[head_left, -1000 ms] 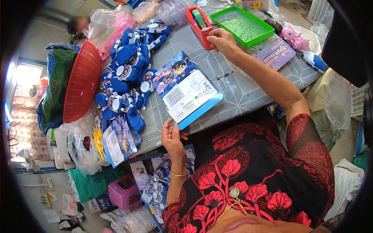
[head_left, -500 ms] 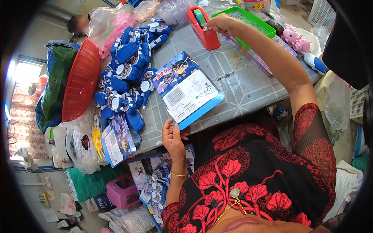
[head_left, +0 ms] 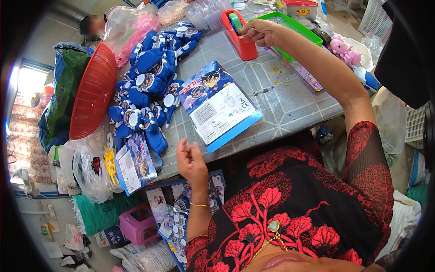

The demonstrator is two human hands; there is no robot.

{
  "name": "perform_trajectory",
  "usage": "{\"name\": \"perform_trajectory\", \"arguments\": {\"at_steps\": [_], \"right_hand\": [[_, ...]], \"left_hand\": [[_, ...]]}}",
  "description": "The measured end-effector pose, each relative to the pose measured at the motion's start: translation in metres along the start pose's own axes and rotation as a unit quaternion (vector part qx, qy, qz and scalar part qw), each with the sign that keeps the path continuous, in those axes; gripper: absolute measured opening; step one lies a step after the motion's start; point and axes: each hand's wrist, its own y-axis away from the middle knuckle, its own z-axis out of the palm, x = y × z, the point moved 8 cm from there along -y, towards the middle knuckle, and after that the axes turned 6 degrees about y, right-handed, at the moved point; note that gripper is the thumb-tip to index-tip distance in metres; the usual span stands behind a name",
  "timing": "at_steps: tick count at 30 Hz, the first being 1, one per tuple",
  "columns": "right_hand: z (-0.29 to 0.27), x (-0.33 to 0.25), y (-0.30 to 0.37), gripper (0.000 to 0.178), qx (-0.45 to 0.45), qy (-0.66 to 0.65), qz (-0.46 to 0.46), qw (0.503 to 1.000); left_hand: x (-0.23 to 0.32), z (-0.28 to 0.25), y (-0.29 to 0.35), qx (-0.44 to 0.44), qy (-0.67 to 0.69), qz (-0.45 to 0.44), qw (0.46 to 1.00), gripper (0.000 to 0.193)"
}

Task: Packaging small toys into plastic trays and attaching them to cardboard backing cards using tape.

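My right hand (head_left: 263, 32) pinches at the cutter end of a red tape dispenser (head_left: 244, 45), apparently on the tape's end, though the strip is hard to make out. A green-rimmed tape roll (head_left: 235, 22) sits in the dispenser. My left hand (head_left: 192, 164) is just off the table's near edge, holding nothing, its fingers loosely bent and apart. Beyond it a printed blue backing card (head_left: 222, 109) lies on the table, not touched by either hand. To the left is a heap of blue toy watches (head_left: 149, 84) with white parts.
A red plastic basket (head_left: 94, 97) leans at the left. Another printed card (head_left: 136, 164) lies at the table's corner. A green tray (head_left: 312, 37) stands behind my right forearm, with pink toys (head_left: 344, 50) farther right. Below the table edge are packed cards (head_left: 174, 222) and a purple stool (head_left: 139, 222).
My left hand has moved left, away from the backing card's near corner, with its fingers lifted. My right hand stays at the tape dispenser, shifting only slightly.
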Motion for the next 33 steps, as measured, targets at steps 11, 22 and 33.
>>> {"name": "perform_trajectory", "arguments": {"at_steps": [11,22,33], "right_hand": [[0.005,0.003,0.010,0.012,-0.083,-0.091,0.021,0.992],[0.004,0.000,0.016,0.011,-0.095,-0.127,0.017,0.987],[0.008,0.012,0.046,0.020,0.078,0.175,-0.241,0.951]], "left_hand": [[0.063,0.188,-0.136,-0.296,0.084,-0.049,0.950,0.037],[0.026,0.299,-0.178,-0.372,0.180,-0.240,0.878,0.017],[0.002,0.309,-0.167,-0.366,0.251,-0.395,0.805,0.011]]}}
